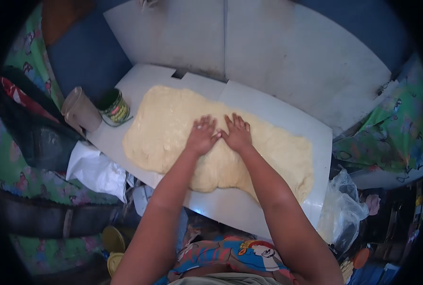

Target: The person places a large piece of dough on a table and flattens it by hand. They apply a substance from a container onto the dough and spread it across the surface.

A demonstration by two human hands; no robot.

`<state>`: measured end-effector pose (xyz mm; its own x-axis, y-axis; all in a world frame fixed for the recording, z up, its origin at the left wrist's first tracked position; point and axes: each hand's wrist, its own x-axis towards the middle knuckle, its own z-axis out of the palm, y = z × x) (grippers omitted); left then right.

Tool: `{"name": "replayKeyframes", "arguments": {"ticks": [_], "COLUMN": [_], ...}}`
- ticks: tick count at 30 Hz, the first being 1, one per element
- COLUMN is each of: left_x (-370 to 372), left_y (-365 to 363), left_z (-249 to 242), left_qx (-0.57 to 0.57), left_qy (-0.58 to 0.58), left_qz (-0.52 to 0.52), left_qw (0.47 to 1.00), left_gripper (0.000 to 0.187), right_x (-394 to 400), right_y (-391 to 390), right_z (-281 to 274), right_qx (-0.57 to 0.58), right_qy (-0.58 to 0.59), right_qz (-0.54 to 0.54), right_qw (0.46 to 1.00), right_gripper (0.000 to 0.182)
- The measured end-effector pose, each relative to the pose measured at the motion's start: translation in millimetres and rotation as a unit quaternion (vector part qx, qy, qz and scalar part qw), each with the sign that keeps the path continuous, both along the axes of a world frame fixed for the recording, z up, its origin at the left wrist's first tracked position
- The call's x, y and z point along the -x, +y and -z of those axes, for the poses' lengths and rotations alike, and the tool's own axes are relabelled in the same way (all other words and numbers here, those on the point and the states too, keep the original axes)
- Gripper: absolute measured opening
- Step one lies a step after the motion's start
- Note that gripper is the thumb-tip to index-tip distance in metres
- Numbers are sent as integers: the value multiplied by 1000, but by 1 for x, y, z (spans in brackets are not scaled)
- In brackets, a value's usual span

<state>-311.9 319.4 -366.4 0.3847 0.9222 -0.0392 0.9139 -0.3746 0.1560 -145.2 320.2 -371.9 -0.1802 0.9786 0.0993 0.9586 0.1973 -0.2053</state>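
Note:
A wide, flattened sheet of pale yellow dough [161, 126] spreads across the white table [268, 107]. Near its middle, my left hand [203, 135] lies palm down on the dough, fingers spread, with a ring on one finger. My right hand [236, 132] rests flat beside it, fingers apart and pointing away from me. The two thumbs meet or nearly meet between the hands. Neither hand grips anything. The dough's near edge is thick and folded below the hands.
At the table's left end stand a translucent pitcher [80, 111] and a green labelled bucket [114, 107]. A white cloth or bag [97, 168] hangs by the left edge. Clear plastic bags [342, 209] are at the right. A pale panel [287, 52] rises behind the table.

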Motion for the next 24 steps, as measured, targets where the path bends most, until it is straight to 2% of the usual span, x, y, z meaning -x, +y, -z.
{"name": "replayKeyframes", "arguments": {"ticks": [1, 3, 4, 5, 7, 13, 17, 19, 21, 22, 23, 24], "left_x": [-5, -12, -11, -12, -14, -10, -12, -12, -12, -12, -17, -27], "left_y": [-14, -40, -57, -70, -96, -154, -177, -174, -157, -144, -134, -126], "left_z": [6, 13, 10, 7, 2, -12, -22, -18, -18, -19, -25, -32], "left_qx": [16, -16, -27, -23, -1, 82, 91, 91, 223, 253, 251, 162], "left_qy": [0, -75, -64, -61, -56, -63, -13, 5, -125, -206, -204, -147], "left_qz": [-8, -3, 13, 13, 62, 188, 221, 236, 262, 271, 274, 212], "left_qw": [1000, 997, 998, 998, 997, 977, 971, 967, 930, 906, 906, 952], "left_gripper": [71, 70, 68, 68, 69, 72, 77, 78, 80, 77, 77, 76], "right_x": [1, -1, -7, -13, -25, -55, -71, -81, -99, -108, -114, -117], "right_y": [-6, -21, -41, -55, -88, -177, -221, -233, -227, -213, -202, -189], "right_z": [5, 9, 1, 3, 7, 4, -4, -18, -38, -58, -69, -58], "right_qx": [16, 38, 36, 40, 11, 63, 70, 136, 95, 224, 350, 306], "right_qy": [0, 23, 7, 10, -9, 64, 64, 39, 31, 139, 245, 400], "right_qz": [-8, -57, -82, -82, -148, -189, -185, -198, -219, -187, -149, -95], "right_qw": [1000, 997, 996, 996, 989, 978, 978, 970, 971, 946, 892, 859], "right_gripper": [64, 61, 58, 58, 61, 64, 68, 74, 74, 69, 64, 52]}}
